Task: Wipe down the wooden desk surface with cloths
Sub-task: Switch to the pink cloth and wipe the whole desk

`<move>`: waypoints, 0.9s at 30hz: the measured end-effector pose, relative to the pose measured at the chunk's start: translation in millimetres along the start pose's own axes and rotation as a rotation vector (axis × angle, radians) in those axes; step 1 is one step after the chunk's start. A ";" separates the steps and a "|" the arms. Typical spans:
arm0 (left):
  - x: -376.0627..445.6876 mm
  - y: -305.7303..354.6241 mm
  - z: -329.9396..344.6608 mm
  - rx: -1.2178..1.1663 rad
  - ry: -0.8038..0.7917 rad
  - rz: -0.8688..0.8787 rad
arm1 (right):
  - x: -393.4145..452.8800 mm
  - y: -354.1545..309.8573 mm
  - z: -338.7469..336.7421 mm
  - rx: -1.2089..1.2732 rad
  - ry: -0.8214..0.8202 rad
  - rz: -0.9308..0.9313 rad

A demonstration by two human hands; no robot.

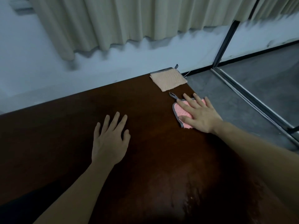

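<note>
On the dark brown wooden desk, no brand, label or writing can be read on anything. The desk has a glossy top with a pale sheen and a few small wet-looking specks toward its near edge. Beyond the desk's far edge stands a pale blue-white wall with beige pleated curtains hanging above it. To the right of the desk lies a grey floor, crossed by a dark metal frame that holds a glass panel.

The pink cloth lies flat near the desk's right edge. It is textured, bordered with a black-and-white checked trim, and has a small loop at its far corner. The right hand presses on it, palm down, fingers straight and spread. The peach cloth sits at the desk's far right corner, just beyond the pink one and apart from it. It looks folded, carries the same checked trim, and its loop hangs past the desk's corner.

The left hand rests near the middle of the desk, palm down with fingers spread and relaxed, holding nothing, well apart from both cloths.
</note>
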State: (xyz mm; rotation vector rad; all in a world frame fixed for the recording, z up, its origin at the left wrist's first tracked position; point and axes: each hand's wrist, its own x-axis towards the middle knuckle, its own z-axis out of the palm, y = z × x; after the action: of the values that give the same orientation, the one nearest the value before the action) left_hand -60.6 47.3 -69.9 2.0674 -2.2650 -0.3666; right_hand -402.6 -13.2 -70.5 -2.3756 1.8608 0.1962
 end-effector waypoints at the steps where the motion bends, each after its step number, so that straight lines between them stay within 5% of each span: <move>1: 1.0 -0.5 -0.5 -0.002 -0.008 0.005 | -2.9 -0.4 0.4 -0.001 0.001 0.004; 19: -16.9 2.9 7.1 0.043 0.234 0.110 | -78.9 -19.8 16.7 0.059 0.026 0.101; 27: -59.4 13.3 8.1 -0.060 0.027 0.107 | -168.4 -44.6 27.1 0.014 -0.023 -0.008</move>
State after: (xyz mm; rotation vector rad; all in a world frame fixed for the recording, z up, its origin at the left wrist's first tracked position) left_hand -69.0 108.1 -67.8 1.9018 -2.3076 -0.3934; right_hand -400.0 163.1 -67.4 -2.3612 1.8361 0.2072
